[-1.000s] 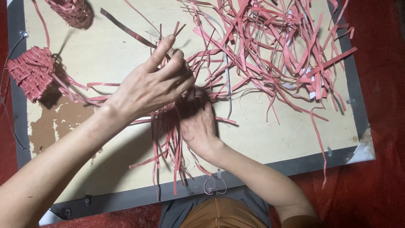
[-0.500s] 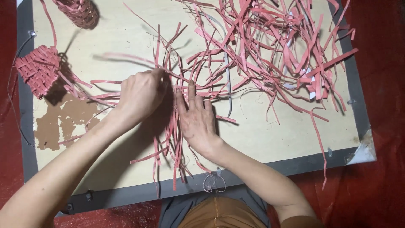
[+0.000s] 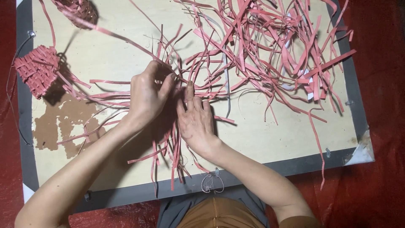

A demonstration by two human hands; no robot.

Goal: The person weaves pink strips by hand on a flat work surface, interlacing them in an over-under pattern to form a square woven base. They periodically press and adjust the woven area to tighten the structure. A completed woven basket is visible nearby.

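A crossing of pink flat strips [image 3: 175,139] lies on a pale board [image 3: 274,143] in front of me. My left hand [image 3: 147,95] is curled over the crossing and pinches one long pink strip [image 3: 105,33] that runs away to the upper left. My right hand [image 3: 195,120] lies flat with fingers together, pressing the strips down just right of the left hand. Loose strip ends fan out toward me beneath both wrists.
A big tangle of pink strips [image 3: 278,50] covers the board's upper right. A small woven pink piece [image 3: 37,69] sits at the left edge, another woven piece [image 3: 78,10] at the top left. Red sheeting [image 3: 379,84] surrounds the grey-framed board. A brown patch [image 3: 55,122] marks the board.
My left hand came down from a raised, spread pose and closed on a strip, then drew it toward the upper left. My right hand stayed flat on the strips.
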